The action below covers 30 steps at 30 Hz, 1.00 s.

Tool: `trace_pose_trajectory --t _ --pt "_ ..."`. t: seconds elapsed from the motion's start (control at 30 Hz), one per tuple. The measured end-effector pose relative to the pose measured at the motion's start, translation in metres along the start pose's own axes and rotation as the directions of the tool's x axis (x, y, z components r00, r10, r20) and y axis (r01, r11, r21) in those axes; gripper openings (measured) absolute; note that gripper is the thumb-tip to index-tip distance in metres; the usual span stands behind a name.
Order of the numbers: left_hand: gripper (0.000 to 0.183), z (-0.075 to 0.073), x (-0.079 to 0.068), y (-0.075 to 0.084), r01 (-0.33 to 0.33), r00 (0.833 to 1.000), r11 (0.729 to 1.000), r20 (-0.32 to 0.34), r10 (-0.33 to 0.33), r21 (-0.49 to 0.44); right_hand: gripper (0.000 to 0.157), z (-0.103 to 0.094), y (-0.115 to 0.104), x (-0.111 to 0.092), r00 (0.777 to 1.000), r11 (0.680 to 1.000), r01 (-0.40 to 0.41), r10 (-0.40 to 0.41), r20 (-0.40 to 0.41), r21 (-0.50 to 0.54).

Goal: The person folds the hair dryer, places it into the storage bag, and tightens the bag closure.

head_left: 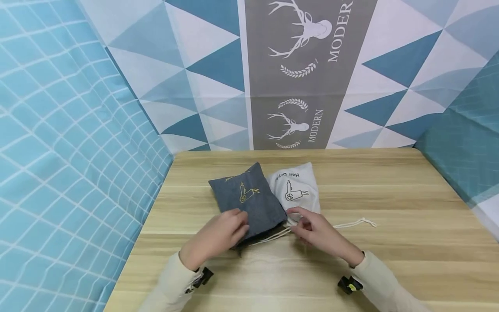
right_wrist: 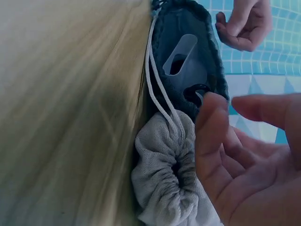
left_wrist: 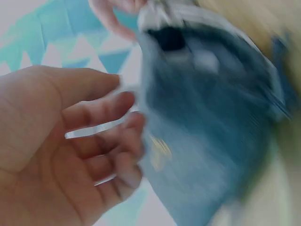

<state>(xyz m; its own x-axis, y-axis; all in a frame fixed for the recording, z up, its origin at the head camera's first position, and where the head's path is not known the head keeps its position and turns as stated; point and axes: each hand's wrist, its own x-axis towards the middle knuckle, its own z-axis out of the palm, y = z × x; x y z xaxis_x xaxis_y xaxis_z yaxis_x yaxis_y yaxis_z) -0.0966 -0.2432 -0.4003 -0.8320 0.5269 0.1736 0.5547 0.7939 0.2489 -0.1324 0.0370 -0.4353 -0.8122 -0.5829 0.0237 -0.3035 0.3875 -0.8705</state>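
A dark blue-grey drawstring bag [head_left: 259, 208] with a yellow hair dryer print lies on the table. Its mouth gapes toward me; in the right wrist view a pale translucent piece [right_wrist: 190, 44] with a slot and something black show inside. My left hand [head_left: 218, 234] hovers at the bag's near left, fingers loosely bent and holding nothing. By the bag's near right corner is my right hand [head_left: 321, 232], thumb and fingers apart; whether a fingertip touches the cloth I cannot tell. Partly under the dark bag lies a light grey drawstring bag [head_left: 308, 182], its neck gathered.
White cords [head_left: 352, 224] trail right from the bags across the wooden table [head_left: 390, 190]. A patterned cloth [head_left: 210, 56] hangs behind the table, and a blue gridded one [head_left: 58, 151] runs along its left side.
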Motion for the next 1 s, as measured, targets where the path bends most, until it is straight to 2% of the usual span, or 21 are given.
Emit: trace_pose_trajectory --t 0.1,0.2,0.27,0.33,0.37,0.43,0.5,0.57,0.67,0.87,1.0 --pt "0.030 0.007 -0.014 -0.020 0.155 0.988 0.986 -0.008 -0.156 -0.056 0.049 0.006 0.000 0.007 0.999 0.978 0.035 -0.033 0.017 -0.204" --pt "0.044 0.020 -0.028 -0.032 0.292 0.955 0.945 0.094 -0.280 -0.147 0.050 0.013 0.000 0.014 0.998 0.910 0.028 -0.048 -0.038 -0.414" --pt "0.049 0.032 -0.035 -0.036 0.336 0.937 0.920 0.171 -0.305 -0.201 0.044 0.018 0.001 0.017 0.993 0.856 0.015 -0.075 -0.095 -0.517" --pt "0.053 0.043 -0.038 -0.036 0.357 0.925 0.906 0.221 -0.310 -0.226 0.034 0.021 0.002 0.019 0.985 0.810 0.006 -0.107 -0.138 -0.586" --pt "0.053 0.049 -0.039 -0.035 0.358 0.924 0.906 0.230 -0.307 -0.227 0.028 0.022 0.003 0.019 0.982 0.794 0.006 -0.120 -0.148 -0.608" --pt "0.050 0.058 -0.038 -0.033 0.349 0.927 0.915 0.218 -0.306 -0.201 0.017 0.024 0.005 0.018 0.980 0.783 0.012 -0.132 -0.147 -0.622" --pt "0.044 0.064 -0.035 -0.030 0.356 0.925 0.918 0.205 -0.319 -0.178 0.012 0.025 0.008 0.016 0.985 0.810 0.020 -0.117 -0.129 -0.586" --pt "0.036 0.068 -0.032 -0.028 0.364 0.923 0.916 0.196 -0.330 -0.170 0.008 0.025 0.010 0.013 0.992 0.857 0.021 -0.080 -0.093 -0.515" --pt "0.026 0.068 -0.029 -0.027 0.361 0.926 0.908 0.198 -0.322 -0.214 0.008 0.024 0.012 0.009 0.999 0.914 0.012 -0.024 -0.025 -0.406" --pt "0.004 0.058 -0.031 -0.035 0.316 0.946 0.900 0.176 -0.273 -0.301 0.037 0.019 0.016 0.005 0.996 0.952 0.037 -0.008 0.094 -0.304" --pt "0.018 0.050 -0.035 -0.040 0.335 0.941 0.865 0.183 -0.285 -0.374 0.039 0.011 0.018 -0.002 0.992 0.983 0.033 -0.010 0.129 -0.179"
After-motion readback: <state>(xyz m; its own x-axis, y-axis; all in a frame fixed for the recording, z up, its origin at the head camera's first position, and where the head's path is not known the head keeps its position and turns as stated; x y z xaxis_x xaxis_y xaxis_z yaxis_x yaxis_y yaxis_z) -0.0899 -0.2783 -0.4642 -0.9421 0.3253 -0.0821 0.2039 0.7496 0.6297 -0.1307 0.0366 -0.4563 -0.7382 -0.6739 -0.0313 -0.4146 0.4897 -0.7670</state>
